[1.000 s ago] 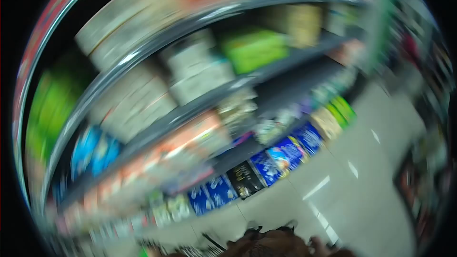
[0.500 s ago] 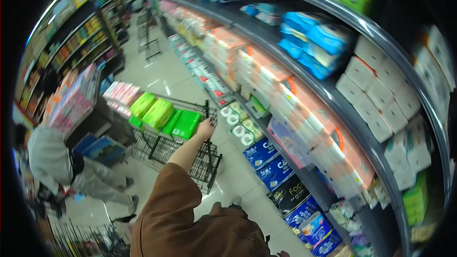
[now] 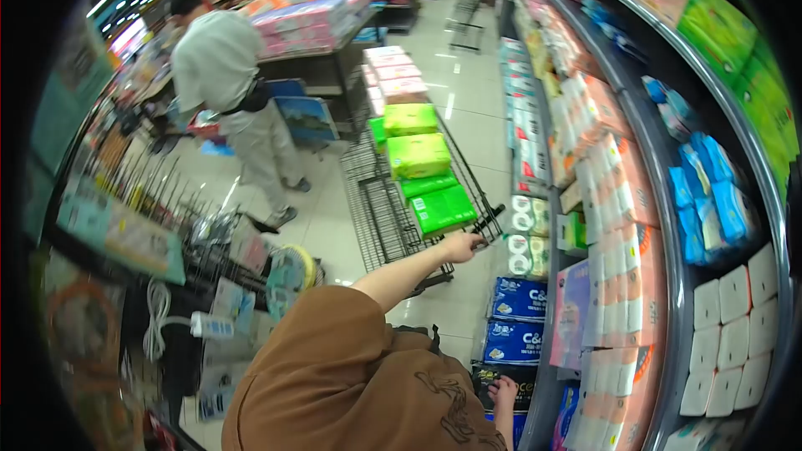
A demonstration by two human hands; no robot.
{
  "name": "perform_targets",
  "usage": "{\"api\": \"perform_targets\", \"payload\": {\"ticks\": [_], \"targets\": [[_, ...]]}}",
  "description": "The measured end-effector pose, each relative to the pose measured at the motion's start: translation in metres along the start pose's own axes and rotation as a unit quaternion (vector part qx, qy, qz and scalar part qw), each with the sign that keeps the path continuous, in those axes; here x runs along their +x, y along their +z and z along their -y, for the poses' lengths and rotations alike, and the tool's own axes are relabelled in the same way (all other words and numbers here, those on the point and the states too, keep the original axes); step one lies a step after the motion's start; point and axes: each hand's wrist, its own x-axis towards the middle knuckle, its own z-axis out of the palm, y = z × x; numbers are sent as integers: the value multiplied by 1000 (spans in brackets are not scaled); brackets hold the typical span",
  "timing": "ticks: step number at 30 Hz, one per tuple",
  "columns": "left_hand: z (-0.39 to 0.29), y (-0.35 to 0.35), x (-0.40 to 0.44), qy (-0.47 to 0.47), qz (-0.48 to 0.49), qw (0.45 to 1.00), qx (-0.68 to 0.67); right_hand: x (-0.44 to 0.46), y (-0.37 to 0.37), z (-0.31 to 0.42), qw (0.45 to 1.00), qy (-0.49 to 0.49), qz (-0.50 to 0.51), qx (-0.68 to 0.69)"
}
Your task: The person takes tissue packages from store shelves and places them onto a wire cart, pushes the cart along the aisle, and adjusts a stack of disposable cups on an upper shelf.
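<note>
My left hand (image 3: pixel 464 245) is closed round the handle of a black wire shopping cart (image 3: pixel 366 192), at the end of my outstretched arm. Green tissue packs (image 3: pixel 443 210) and yellow-green packs (image 3: pixel 418 155) lie in the cart, with pink-and-white packs (image 3: pixel 399 82) at its far end. My right hand (image 3: pixel 503 391) hangs low by my body with loosely parted fingers and nothing in it. Below and beside it are a black pack (image 3: pixel 484 379) and blue packs (image 3: pixel 514 342) on the floor along the shelf.
Shelves (image 3: pixel 639 100) of tissue packs run along the right. At the left, a person (image 3: pixel 221 63) in a light top stands bent by a display table (image 3: pixel 322 67) stacked with pink packs. Hanging goods (image 3: pixel 213 326) fill the near left. Another cart (image 3: pixel 468 12) stands far down the aisle.
The view has turned right, from facing the shelf a second ago to looking down the aisle. My left hand still grips the cart handle. My right hand now shows more fully.
</note>
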Motion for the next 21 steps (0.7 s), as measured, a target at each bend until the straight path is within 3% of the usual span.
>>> {"api": "perform_targets", "payload": {"ticks": [3,7,8,9,11,12,14,16,19,21], "targets": [[-8,18,-58,12,9,1000,-12,29,4,55,994,-55,70,-62],[-44,46,-128,48,29,998,-18,-12,59,160,952,-233,183,-79],[-57,56,-143,12,37,999,-19,-34,75,179,936,-289,188,-69],[-63,70,-156,33,33,999,-7,-53,93,191,918,-343,192,-55],[-94,85,-192,28,19,999,-8,-73,115,198,894,-401,187,-76],[-106,96,-207,20,25,999,-8,-94,119,203,905,-362,207,-85],[-131,109,-239,21,38,999,-24,-78,125,167,906,-380,177,-62],[-140,134,-264,37,25,999,-24,-70,111,133,900,-411,95,-104],[-159,153,-297,55,20,998,-26,-117,81,108,916,-385,114,-22],[-164,179,-319,75,-15,997,-13,-123,60,85,904,-410,88,-82]]}}
